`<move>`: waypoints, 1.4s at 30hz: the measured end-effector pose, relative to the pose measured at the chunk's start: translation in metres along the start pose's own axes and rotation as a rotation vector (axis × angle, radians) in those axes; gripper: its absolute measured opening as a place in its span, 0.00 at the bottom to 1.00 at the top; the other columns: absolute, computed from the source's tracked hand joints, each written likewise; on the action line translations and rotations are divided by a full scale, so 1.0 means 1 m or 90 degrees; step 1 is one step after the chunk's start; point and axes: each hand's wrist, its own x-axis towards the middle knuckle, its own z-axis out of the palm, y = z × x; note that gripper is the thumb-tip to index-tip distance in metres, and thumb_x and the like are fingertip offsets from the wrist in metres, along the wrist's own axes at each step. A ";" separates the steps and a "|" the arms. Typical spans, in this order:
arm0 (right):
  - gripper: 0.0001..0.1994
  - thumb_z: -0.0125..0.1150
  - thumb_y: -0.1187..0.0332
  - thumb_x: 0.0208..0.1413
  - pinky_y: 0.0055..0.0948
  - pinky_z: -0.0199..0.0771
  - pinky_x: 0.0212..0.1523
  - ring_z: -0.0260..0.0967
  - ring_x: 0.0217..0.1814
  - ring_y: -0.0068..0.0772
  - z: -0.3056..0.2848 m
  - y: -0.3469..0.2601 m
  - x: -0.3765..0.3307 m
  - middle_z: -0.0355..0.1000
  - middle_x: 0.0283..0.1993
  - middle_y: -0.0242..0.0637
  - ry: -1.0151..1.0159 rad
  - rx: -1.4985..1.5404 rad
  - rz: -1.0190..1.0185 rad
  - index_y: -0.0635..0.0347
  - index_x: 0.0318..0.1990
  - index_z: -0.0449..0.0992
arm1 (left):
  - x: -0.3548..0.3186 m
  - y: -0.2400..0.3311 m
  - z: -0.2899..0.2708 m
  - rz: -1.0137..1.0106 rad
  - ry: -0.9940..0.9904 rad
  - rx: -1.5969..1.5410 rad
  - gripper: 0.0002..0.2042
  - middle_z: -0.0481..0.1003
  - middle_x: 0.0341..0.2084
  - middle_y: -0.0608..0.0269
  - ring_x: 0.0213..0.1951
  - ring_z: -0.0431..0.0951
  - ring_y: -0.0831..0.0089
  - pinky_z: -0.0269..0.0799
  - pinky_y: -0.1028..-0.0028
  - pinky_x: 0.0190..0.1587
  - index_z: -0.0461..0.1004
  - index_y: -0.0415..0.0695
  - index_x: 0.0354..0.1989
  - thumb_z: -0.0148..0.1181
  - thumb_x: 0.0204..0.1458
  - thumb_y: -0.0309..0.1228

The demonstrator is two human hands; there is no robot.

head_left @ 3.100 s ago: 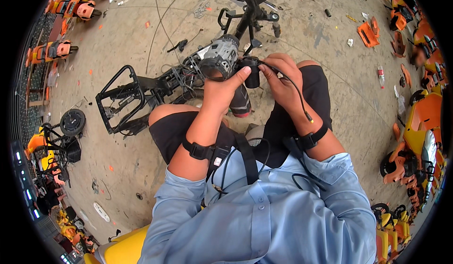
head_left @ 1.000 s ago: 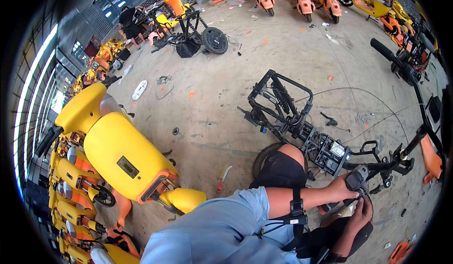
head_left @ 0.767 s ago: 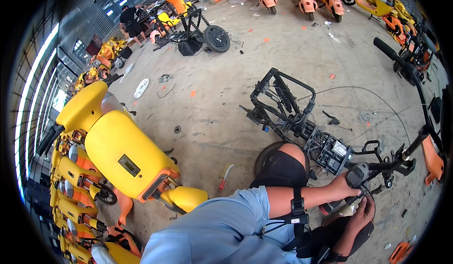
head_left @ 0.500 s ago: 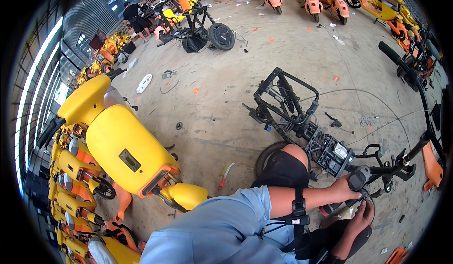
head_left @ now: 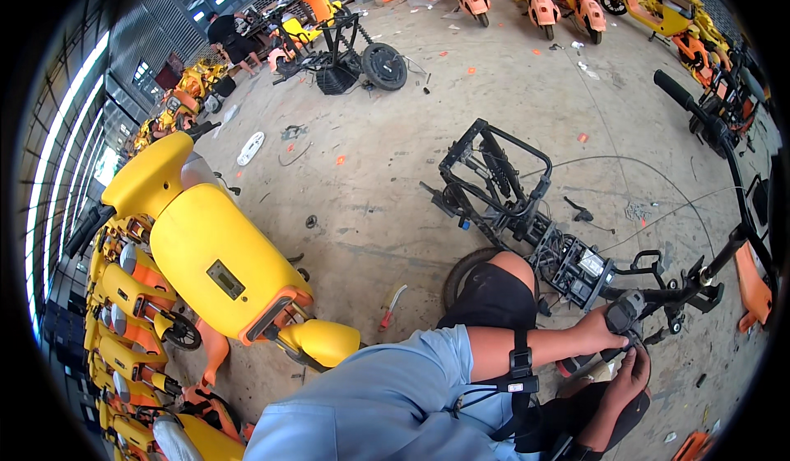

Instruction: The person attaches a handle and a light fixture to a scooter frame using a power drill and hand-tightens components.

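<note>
My left hand (head_left: 599, 332) is closed round what looks like a cordless driver (head_left: 625, 312), its dark grey block end showing above the fist. A red and black part (head_left: 574, 365) shows below the wrist; whether it belongs to the driver I cannot tell. Just below, my right hand (head_left: 627, 379) has its fingers pinched together near the driver's front end, and what they hold is hidden. Both hands are beside the front tube of a stripped black scooter frame (head_left: 580, 273), which lies across the floor with wiring and a metal box exposed. My bent knee (head_left: 517, 270) is over its wheel.
A yellow scooter body (head_left: 222, 255) stands at the left, with rows of yellow scooters behind it. A red-handled tool (head_left: 392, 308) and a black lever (head_left: 579, 210) lie on the floor. Farther off are another stripped scooter (head_left: 346, 58) and a person (head_left: 230, 37). An orange panel (head_left: 751, 284) is at the right.
My hands stay almost in place, with the right fingers slightly shifted near the driver's front end. The far person has bent forward. The whole view has moved a little.
</note>
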 end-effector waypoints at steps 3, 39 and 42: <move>0.13 0.59 0.65 0.69 0.20 0.64 0.39 0.63 0.37 0.19 -0.006 0.007 0.000 0.72 0.38 0.29 -0.008 0.007 0.038 0.68 0.50 0.75 | 0.000 -0.003 0.001 0.019 -0.009 0.002 0.28 0.78 0.45 0.60 0.47 0.76 0.71 0.73 0.69 0.53 0.71 0.36 0.55 0.75 0.45 0.28; 0.07 0.60 0.71 0.67 0.21 0.66 0.40 0.63 0.37 0.20 -0.014 0.025 0.010 0.71 0.40 0.30 0.010 -0.168 -0.186 0.66 0.47 0.76 | -0.003 0.002 0.004 0.049 0.038 0.087 0.33 0.79 0.47 0.52 0.50 0.79 0.61 0.73 0.64 0.54 0.69 0.39 0.59 0.76 0.42 0.31; 0.07 0.59 0.71 0.67 0.21 0.65 0.39 0.63 0.36 0.20 -0.010 0.013 0.007 0.71 0.38 0.30 0.029 -0.178 -0.183 0.66 0.46 0.76 | -0.004 0.000 0.006 0.094 0.043 0.099 0.34 0.78 0.47 0.50 0.50 0.79 0.59 0.73 0.64 0.55 0.68 0.38 0.59 0.76 0.43 0.32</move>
